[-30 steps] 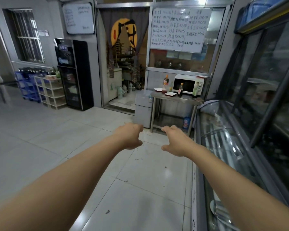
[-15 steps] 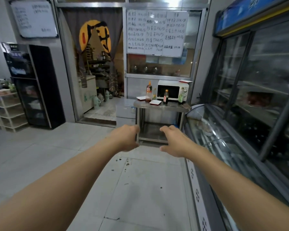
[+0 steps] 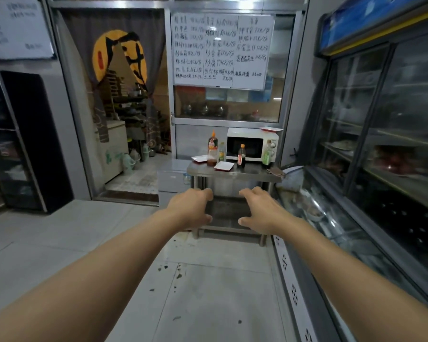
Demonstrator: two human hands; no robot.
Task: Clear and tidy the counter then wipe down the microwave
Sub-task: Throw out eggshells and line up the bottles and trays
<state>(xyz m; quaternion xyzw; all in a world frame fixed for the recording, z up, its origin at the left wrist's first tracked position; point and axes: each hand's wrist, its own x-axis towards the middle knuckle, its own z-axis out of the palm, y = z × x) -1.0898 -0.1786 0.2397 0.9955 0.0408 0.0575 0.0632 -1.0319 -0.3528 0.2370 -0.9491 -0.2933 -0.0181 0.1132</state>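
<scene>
A tiled floor (image 3: 215,287) fills the lower middle of the view, marked with dark spots in front of the steel worktop (image 3: 232,172). Along the right runs a glass display case (image 3: 336,233) with tall glass-door coolers (image 3: 391,134) behind it. On the left stands a black cabinet (image 3: 27,144), and beside it a doorway hung with a dark curtain (image 3: 114,53) bearing an orange circle. A whiteboard (image 3: 220,50) covered in handwriting hangs on the window above the worktop.

Both bare forearms reach forward from the bottom corners. The left hand (image 3: 190,208) and the right hand (image 3: 260,211) are held out in the air in front of the worktop, near each other but apart, palms down with fingers loosely curled and thumbs spread toward one another; neither holds anything.

The white microwave (image 3: 252,144) sits at the back right of the worktop with its door closed and a flat plate (image 3: 271,129) on its top. To its left is a tall sauce bottle (image 3: 212,148) with an orange cap, and a smaller pale bottle just beside it. A dark bottle (image 3: 241,156) and a green bottle (image 3: 266,156) stand in front of the microwave. Two white dishes (image 3: 224,166) lie near the front left, and what may be a folded brown cloth (image 3: 276,171) rests at the right edge.
</scene>
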